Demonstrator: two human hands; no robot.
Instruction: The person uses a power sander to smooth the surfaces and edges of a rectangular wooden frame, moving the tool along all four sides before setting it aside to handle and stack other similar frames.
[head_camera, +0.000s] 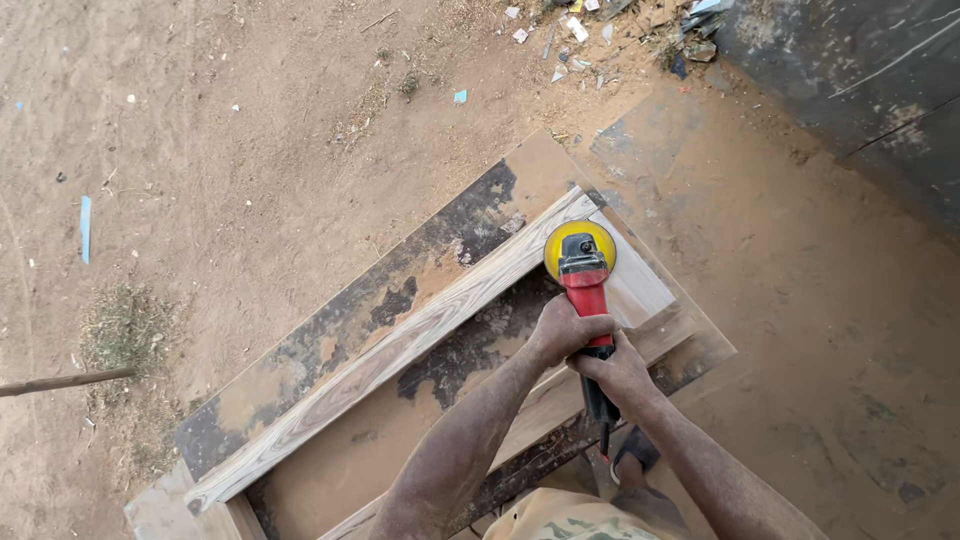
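Sander (585, 275), red-bodied with a round yellow disc, sits on the far end of a pale grained plank (400, 350) lying across a stained tabletop (330, 330). Left hand (565, 330) and right hand (618, 368) are both wrapped tightly round its body.
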